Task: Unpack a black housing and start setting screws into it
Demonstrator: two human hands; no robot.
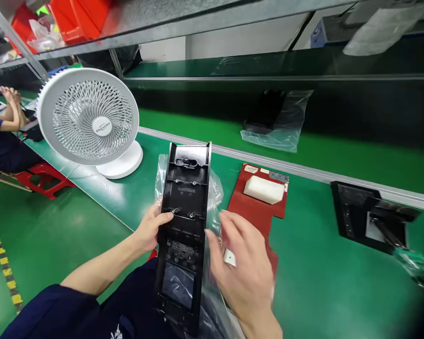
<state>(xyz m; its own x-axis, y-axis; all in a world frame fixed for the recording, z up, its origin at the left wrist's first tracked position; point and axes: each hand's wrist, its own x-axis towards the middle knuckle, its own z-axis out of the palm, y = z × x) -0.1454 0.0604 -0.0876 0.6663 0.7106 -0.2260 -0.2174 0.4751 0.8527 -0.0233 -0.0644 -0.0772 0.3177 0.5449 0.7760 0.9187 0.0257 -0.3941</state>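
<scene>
A long black plastic housing [185, 221] with ribs, screw posts and a window near its lower end stands tilted over my lap, partly inside a clear plastic bag [215, 193]. My left hand [150, 230] grips its left edge, thumb on the inner face. My right hand [242, 268] is at its right side, fingers spread and blurred, touching the bag; it holds a small white piece [229, 257] against the palm.
A white desk fan [90, 122] stands at the left on the green bench. A red fixture plate [257, 207] carries a white block [264, 189]. A black fixture [367, 219] lies at right. A bagged black part [275, 120] rests on the conveyor. Another person's hands [12, 101] are far left.
</scene>
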